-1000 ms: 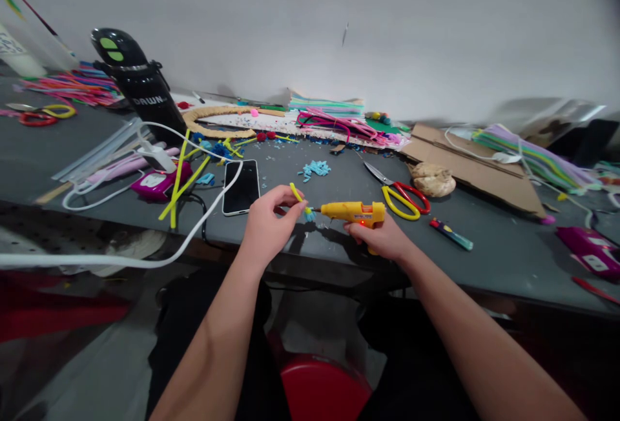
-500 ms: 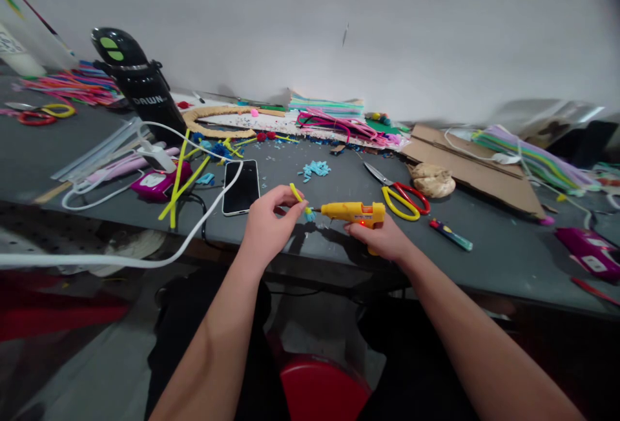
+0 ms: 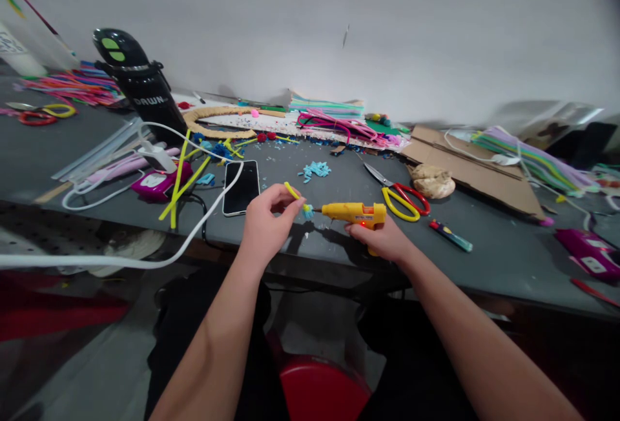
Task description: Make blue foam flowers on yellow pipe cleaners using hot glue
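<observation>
Between the thumb and fingers of my left hand (image 3: 272, 215) is a yellow pipe cleaner (image 3: 291, 190), with small light-blue pieces (image 3: 308, 212) clustered at its right end. My right hand (image 3: 380, 234) is wrapped round the grip of a yellow hot glue gun (image 3: 351, 212), whose red light is lit. The gun's nozzle points left and sits right at the blue pieces; whether it touches them I cannot tell. Just beyond lies a small pile of cut light-blue bits (image 3: 314, 170) on the grey table (image 3: 334, 250).
A phone (image 3: 241, 187) and a white cable (image 3: 194, 230) lie left of my hands. Scissors (image 3: 397, 194) and a utility knife (image 3: 450, 235) are to the right. A black bottle (image 3: 140, 88) stands back left; cardboard (image 3: 477, 172) lies back right.
My left hand has turned slightly, tilting the yellow pipe cleaner further left and bringing its blue end up close to the nozzle. The glue gun has barely moved.
</observation>
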Demonstrator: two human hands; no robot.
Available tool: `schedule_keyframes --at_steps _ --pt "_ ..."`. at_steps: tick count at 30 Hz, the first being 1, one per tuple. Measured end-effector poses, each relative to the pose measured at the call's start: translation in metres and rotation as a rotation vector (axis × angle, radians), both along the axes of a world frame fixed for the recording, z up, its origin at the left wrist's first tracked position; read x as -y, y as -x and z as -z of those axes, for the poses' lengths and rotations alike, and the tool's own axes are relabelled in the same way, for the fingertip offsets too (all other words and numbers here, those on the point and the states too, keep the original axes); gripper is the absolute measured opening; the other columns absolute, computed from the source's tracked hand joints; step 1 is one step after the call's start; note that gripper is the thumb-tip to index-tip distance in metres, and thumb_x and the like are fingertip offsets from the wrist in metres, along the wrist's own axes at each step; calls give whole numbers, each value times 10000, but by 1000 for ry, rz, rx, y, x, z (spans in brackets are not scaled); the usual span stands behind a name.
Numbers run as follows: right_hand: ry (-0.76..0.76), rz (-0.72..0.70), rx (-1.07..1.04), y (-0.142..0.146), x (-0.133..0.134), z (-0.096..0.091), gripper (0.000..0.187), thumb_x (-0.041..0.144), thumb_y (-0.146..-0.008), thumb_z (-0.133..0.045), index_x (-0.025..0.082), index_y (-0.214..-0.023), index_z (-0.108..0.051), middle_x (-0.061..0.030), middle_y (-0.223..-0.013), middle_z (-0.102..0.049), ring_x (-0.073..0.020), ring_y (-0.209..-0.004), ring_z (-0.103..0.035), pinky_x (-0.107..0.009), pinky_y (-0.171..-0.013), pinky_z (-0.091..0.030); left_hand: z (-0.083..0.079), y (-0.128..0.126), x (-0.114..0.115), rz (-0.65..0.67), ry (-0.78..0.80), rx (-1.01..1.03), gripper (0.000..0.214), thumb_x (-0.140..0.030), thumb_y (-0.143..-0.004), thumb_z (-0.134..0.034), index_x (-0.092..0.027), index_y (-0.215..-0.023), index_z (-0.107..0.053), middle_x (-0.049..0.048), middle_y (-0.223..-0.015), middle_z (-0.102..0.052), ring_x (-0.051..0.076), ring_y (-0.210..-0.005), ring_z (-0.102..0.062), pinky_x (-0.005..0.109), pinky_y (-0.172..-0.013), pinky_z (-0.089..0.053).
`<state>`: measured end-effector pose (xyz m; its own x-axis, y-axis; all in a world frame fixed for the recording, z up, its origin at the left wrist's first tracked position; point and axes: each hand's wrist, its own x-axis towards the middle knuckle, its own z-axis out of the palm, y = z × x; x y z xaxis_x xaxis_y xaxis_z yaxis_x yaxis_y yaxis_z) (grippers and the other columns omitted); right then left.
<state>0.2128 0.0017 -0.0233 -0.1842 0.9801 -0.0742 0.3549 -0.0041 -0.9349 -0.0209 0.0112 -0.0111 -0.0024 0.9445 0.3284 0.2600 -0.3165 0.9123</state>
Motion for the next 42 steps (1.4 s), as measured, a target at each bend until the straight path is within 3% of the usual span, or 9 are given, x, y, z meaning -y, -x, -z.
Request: schedule_keyframes --at_steps 7,13,17,23,25,28,31,37,42 --pt "-90 -12 120 -14 -2 -5 233 393 -763 -698 217 -624 -632 -2 -564 -594 -144 -506 -500 -277 -479 -395 -2 2 -1 -75 -10 120 145 -294 -821 -699 -169 -886 -661 51 -852 -731 186 -819 -704 296 -770 -553" --pt "-341 372 509 -38 -28 1 373 521 -778 -667 178 -923 -675 -73 -767 -668 -227 -657 -584 -347 -612 -439 -4 1 0 -55 15 187 155 -280 -814 -718 -165 -896 -656 56 -861 -740 189 -844 -718 298 -790 -560" --pt "-388 436 683 -39 -49 12 424 490 -798 -619 131 -1024 -610 -135 -874 -666 -277 -773 -608 -388 -695 -460 -2 -1 -1 -49 28 179 163 -289 -812 -717 -169 -899 -651 61 -876 -742 195 -839 -721 317 -792 -567" --pt "-701 546 596 -42 -49 4 650 560 -770 -664 118 -1225 -523 -166 -1106 -604 -279 -933 -574 -426 -818 -480 1 -1 -1 -47 22 153 156 -298 -814 -710 -178 -893 -648 55 -876 -732 201 -844 -717 314 -772 -555" --pt "-796 589 536 -36 -43 -10 539 486 -855 -596 152 -1268 -502 -147 -1128 -594 -261 -949 -567 -417 -833 -478 1 0 -1 -49 14 142 150 -298 -818 -704 -180 -892 -650 54 -878 -729 199 -842 -713 309 -761 -550" --pt "-764 291 518 -14 -43 -26 260 333 -941 -479 202 -1140 -582 -92 -1006 -638 -214 -848 -591 -360 -806 -481 0 -1 0 -52 3 128 138 -296 -826 -688 -183 -896 -652 54 -893 -732 196 -838 -709 308 -749 -549" --pt "-650 2 643 18 -61 -25 224 206 -916 -478 169 -1078 -628 -107 -1033 -652 -213 -898 -607 -330 -855 -462 -1 -1 0 -53 3 127 124 -283 -827 -682 -183 -895 -651 51 -885 -734 193 -840 -709 305 -750 -545" --pt "-468 69 875 62 -115 -2 212 239 -940 -486 148 -1001 -667 -138 -1035 -648 -248 -989 -596 -337 -879 -441 -3 0 1 -41 -10 109 107 -267 -842 -662 -186 -910 -649 50 -901 -730 183 -835 -704 299 -750 -532" --pt "-393 107 965 76 -128 0 201 247 -942 -497 143 -1030 -646 -166 -1093 -632 -282 -1002 -605 -364 -831 -451 -4 0 2 -42 -12 124 93 -267 -840 -658 -194 -896 -647 45 -865 -732 193 -823 -709 315 -755 -544"
